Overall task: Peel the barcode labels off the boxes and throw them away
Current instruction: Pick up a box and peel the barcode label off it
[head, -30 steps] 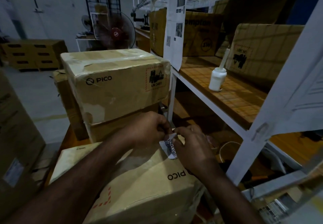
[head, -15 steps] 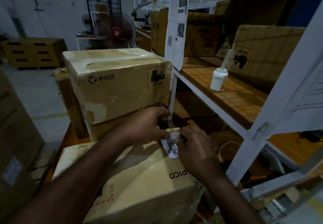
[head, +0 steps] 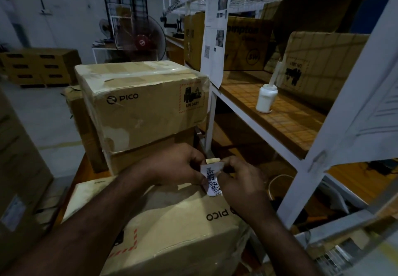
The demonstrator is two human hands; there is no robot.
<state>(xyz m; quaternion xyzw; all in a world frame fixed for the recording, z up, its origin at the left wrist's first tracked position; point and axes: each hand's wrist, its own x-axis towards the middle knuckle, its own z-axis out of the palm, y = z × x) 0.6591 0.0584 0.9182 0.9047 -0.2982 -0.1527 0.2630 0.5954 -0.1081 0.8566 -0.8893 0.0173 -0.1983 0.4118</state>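
A white barcode label (head: 212,178) hangs between my two hands, curled and lifted off the cardboard. My left hand (head: 176,164) pinches its left edge with thumb and fingers. My right hand (head: 241,178) grips its top right corner. Both hands hover over the far edge of the near PICO box (head: 172,226), which lies in front of me. Behind it stands a second PICO box (head: 140,103) stacked on another carton, with a red-bordered UN 3481 mark on its face.
A white metal shelf rack (head: 305,168) rises close on the right, with a white bottle (head: 266,99) and cartons on its wooden shelf. A paper sheet (head: 216,38) hangs from the rack post. More cartons stand at the left, a fan (head: 141,36) further back.
The label has come up a little and turned more upright between my hands. My left fingers have shifted onto its lower left edge. The view has barely moved.
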